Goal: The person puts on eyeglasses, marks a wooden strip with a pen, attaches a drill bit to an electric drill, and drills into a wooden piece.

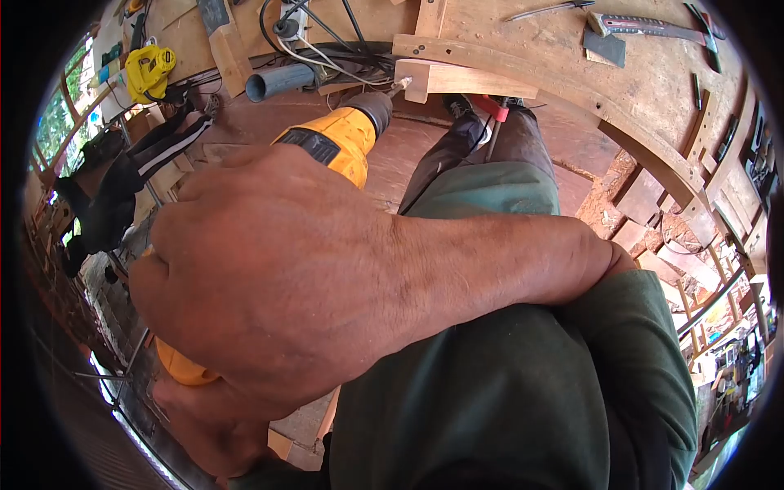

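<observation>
A yellow drill (341, 137) points up and right, its bit at the end face of a pale wooden piece (469, 80) by the bench edge. Across the back of the drill lies my right hand (261, 261), its fingers wrapped over the body and mostly hidden. Below it, my left hand (216, 420) is closed around the lower yellow part of the drill; much of that grip is covered by my right hand. A red clamp (492, 108) sits under the wooden piece.
The wooden bench (523, 33) holds a hammer (645, 26), a dark flat plate (604, 49) and a pen. A grey pipe (282, 82), cables and another yellow tool (150, 72) are at upper left. A person in black trousers (151, 155) is at left; wood scraps lie at right.
</observation>
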A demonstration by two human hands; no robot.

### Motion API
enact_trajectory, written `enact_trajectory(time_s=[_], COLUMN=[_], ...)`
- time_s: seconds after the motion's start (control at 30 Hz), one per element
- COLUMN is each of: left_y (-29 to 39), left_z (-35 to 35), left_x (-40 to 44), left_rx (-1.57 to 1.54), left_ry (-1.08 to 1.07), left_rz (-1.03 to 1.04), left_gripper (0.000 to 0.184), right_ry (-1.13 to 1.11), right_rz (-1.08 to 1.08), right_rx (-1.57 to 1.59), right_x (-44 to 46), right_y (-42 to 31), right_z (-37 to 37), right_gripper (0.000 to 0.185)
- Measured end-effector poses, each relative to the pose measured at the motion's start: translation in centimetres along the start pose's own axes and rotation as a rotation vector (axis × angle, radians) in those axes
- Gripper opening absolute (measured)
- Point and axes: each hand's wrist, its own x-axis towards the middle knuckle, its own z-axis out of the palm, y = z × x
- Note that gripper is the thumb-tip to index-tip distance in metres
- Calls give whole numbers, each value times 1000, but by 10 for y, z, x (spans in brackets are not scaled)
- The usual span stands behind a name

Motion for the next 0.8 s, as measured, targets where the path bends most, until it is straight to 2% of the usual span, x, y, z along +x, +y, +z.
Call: enact_trajectory(time_s=[0.37, 0.7, 0.8], left_y=[9, 27, 10], left_z=[6, 7, 3], left_x=[-1, 2, -4], left_rx=[-99, -135, -10], left_ry=[57, 29, 73], left_rz=[183, 174, 196], left_gripper=[53, 45, 43], right_ry=[-95, -136, -169], right_rz=[16, 11, 12], right_rx=[40, 5, 11], right_x=[3, 4, 5], right_y=[-1, -2, -1], right_z=[-18, -26, -27], right_gripper=[46, 47, 48])
